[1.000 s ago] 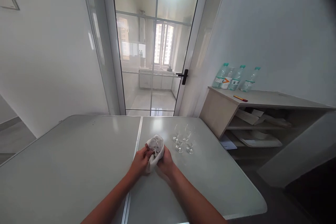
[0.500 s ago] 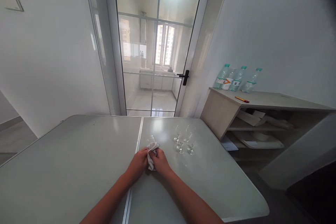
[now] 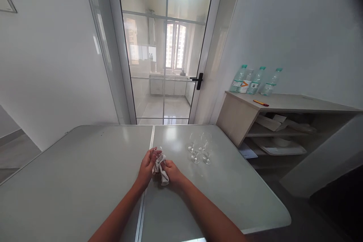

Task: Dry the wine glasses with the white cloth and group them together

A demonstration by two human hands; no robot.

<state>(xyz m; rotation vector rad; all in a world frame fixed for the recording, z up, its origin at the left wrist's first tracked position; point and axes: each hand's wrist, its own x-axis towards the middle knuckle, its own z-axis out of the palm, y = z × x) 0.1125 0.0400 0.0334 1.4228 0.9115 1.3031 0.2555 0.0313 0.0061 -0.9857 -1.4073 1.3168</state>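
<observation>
Above the table's middle seam, my left hand (image 3: pixel 148 162) is closed round the bowl of a clear stemmed glass (image 3: pixel 159 149). A white cloth (image 3: pixel 163 174) is bunched about the lower part of that glass, and its loose end hangs down toward me. My right hand (image 3: pixel 171 171) grips the cloth from the right, fingers pressed together; whether it also pinches the glass through the cloth is hidden. To the right, several clear stemmed glasses (image 3: pixel 195 157) stand upright in a close group on the table.
The grey table (image 3: pixel 93 181) has a metal strip (image 3: pixel 141 208) running across it. At right, a wooden shelf unit (image 3: pixel 241 117) carries several plastic bottles (image 3: pixel 255 80) and an orange-yellow stick-like object (image 3: pixel 261 103). A glazed door (image 3: pixel 163 94) with a black handle (image 3: pixel 199 81) stands beyond the far edge.
My left hand has moved up from the cloth to the glass's bowl, its fingers round it. The glass and cloth have shifted slightly left; more cloth hangs down. The view has tilted slightly.
</observation>
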